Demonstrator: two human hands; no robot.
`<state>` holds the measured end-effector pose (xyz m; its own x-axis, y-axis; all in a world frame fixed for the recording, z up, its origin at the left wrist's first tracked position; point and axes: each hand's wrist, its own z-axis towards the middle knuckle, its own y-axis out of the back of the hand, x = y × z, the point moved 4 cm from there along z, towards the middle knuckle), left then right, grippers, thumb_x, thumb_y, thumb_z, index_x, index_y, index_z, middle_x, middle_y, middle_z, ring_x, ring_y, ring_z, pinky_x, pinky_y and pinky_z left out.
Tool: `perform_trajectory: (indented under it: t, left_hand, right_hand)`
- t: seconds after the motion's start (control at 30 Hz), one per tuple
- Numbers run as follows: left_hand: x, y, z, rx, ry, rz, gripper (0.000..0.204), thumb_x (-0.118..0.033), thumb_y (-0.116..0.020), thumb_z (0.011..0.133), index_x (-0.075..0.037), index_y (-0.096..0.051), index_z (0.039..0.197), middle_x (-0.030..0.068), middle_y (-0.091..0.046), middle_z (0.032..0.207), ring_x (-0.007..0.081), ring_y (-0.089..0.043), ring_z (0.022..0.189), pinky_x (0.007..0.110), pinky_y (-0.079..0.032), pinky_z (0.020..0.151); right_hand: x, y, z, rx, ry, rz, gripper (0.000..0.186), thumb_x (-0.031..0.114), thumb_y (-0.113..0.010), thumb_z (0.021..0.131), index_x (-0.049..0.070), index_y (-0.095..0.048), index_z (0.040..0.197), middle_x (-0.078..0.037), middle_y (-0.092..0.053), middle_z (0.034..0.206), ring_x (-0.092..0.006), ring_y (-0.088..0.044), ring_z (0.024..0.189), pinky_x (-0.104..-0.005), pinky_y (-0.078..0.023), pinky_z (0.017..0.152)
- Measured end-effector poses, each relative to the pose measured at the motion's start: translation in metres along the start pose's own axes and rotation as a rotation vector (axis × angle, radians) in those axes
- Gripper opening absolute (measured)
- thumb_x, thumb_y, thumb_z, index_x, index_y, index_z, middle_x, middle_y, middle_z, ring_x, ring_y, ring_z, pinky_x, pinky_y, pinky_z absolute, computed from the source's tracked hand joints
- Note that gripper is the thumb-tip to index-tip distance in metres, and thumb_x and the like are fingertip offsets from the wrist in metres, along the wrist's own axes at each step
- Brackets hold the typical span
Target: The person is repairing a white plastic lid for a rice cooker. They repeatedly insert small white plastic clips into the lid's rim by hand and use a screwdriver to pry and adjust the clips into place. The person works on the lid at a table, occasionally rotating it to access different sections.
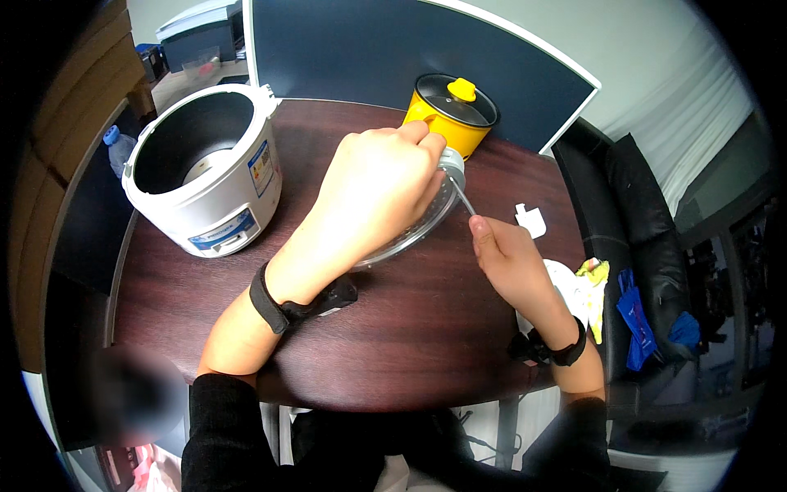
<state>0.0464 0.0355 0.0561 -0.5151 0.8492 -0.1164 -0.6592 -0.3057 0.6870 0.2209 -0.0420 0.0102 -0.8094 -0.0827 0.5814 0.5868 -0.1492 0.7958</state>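
Note:
Over the middle of the table, my left hand is closed on a round, clear lid with a pale plastic fitting at its far edge. The hand covers much of the lid. My right hand grips a thin metal rod like a screwdriver shaft; any handle is hidden in the fist. Its far end reaches the pale fitting, close to my left fingers. A small white plastic piece lies to the right of the rod.
At the left stands a white rice cooker without a lid. A yellow electric pot with a dark lid is by the blue partition. Yellow-and-white cloth lies at the table's right edge, beside a black sofa.

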Motion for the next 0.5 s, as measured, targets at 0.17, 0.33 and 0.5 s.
perform_trajectory:
  t: [0.17, 0.33, 0.5]
  left_hand:
    - [0.004, -0.002, 0.0, -0.018, -0.022, -0.019, 0.024, -0.016, -0.073, 0.082, -0.002, -0.063, 0.098, 0.0125, -0.062, 0.083, 0.0336, -0.067, 0.075, 0.041, -0.055, 0.066]
    - [0.003, -0.002, -0.002, -0.019, -0.023, 0.002, 0.024, -0.015, -0.072, 0.081, -0.001, -0.063, 0.099, 0.0137, -0.061, 0.083, 0.0336, -0.067, 0.075, 0.041, -0.055, 0.066]
    - [0.003, -0.004, 0.0, -0.009, -0.017, 0.027, 0.023, -0.013, -0.072, 0.081, -0.001, -0.063, 0.098, 0.0139, -0.061, 0.083, 0.0337, -0.067, 0.074, 0.041, -0.054, 0.066]
  right_hand:
    - [0.019, 0.012, 0.002, -0.098, 0.095, -0.426, 0.045, 0.031, -0.045, 0.105, 0.0, -0.061, 0.076, -0.025, -0.06, 0.061, -0.0449, -0.062, 0.06, -0.0507, -0.05, 0.056]
    - [0.028, 0.017, 0.003, -0.119, 0.14, -0.545, 0.046, 0.031, -0.045, 0.105, 0.001, -0.061, 0.074, -0.025, -0.06, 0.061, -0.0417, -0.063, 0.058, -0.0482, -0.05, 0.052]
    - [-0.009, -0.005, 0.013, 0.236, -0.112, 0.294, 0.054, 0.04, -0.038, 0.107, 0.006, -0.051, 0.067, -0.009, -0.052, 0.051, -0.0225, -0.051, 0.039, -0.036, -0.044, 0.041]
